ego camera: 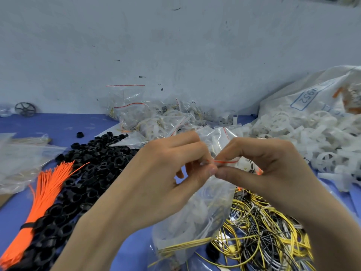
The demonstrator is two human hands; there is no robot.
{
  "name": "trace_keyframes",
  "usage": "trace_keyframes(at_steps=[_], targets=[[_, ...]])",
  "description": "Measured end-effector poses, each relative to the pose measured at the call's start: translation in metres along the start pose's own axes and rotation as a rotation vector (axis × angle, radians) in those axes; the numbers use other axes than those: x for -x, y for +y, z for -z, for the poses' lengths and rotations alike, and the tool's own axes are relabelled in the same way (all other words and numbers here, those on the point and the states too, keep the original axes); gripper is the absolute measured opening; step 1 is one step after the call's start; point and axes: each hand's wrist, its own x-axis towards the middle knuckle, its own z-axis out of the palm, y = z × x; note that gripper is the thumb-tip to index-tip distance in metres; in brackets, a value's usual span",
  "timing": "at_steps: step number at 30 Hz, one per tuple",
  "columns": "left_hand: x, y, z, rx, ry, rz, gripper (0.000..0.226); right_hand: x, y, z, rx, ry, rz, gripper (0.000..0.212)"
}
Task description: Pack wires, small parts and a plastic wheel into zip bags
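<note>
Clear plastic zip bag (195,218), red seal strip at its mouth, held up over the near middle of the blue table (48,126). Contents: a white plastic wheel, dimly seen, and yellow wires trailing toward its lower end.

Left hand (166,177): thumb and fingers pinched on the bag's mouth at the left part of the seal. Right hand (269,169): thumb and forefinger pinched on the same strip just beside it, the thumb tips nearly touching. Judged purpose: pressing the zip closed along its length, the bag hanging so its load stayed clear of the seal.

Loose wires (273,231), yellow, grey and black, tangled at the near right edge, directly under the bag.

Black rings (93,169), heaped left of centre, running to the near left edge.

Orange ties (45,192), bundled with a black band, beside the rings at the near left.

White wheels (312,130), piled at the right edge, spilling from a large printed sack (304,94).

Filled zip bags (156,118), stacked at the far middle against the wall, probably finished stock.

One grey wheel (25,109), at the far left corner.
</note>
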Motion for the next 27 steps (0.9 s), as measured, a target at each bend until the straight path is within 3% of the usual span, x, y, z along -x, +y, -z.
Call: trace_keyframes(at_steps=[27], targets=[[-0.002,0.0038,-0.0001,-0.063,0.054,0.03,0.017,-0.0018,0.0002,-0.0006,0.069,0.019,0.01,0.009]])
